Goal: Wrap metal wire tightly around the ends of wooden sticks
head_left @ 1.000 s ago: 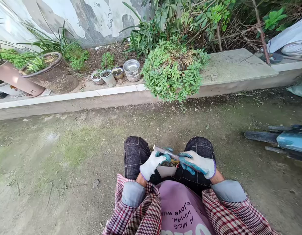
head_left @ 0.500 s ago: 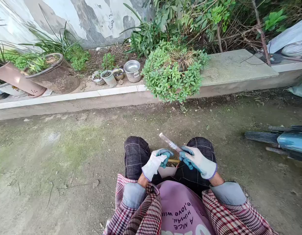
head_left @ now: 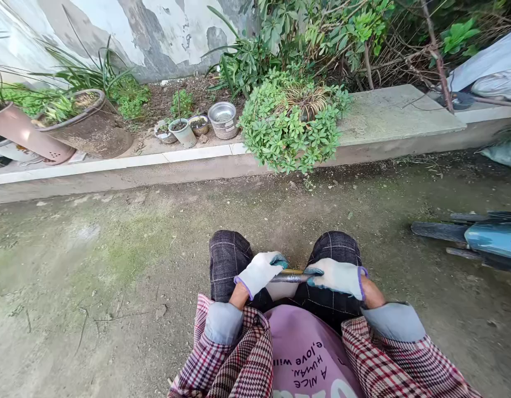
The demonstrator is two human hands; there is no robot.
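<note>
Between my knees, a short stick with a silvery wrapped section (head_left: 294,278) lies level across both gloved hands. My left hand (head_left: 260,273), in a white and teal work glove, is closed around its left end. At the other end, my right hand (head_left: 335,275), gloved the same way, has its fingers wrapped round the stick. A thin yellow rod (head_left: 294,271) shows just beyond the stick, running from one hand toward the other. Whether the hands touch that rod is hidden.
Ahead runs a low ledge (head_left: 156,162) with a large clay pot (head_left: 87,130), small pots and a metal pot (head_left: 223,120). A leafy plant (head_left: 288,130) hangs over it. At right, a blue vehicle part with a dark wheel (head_left: 440,231) stands on the ground (head_left: 114,265).
The stick has swung from slanting up out of my right hand to lying level. My left hand has taken hold of its other end.
</note>
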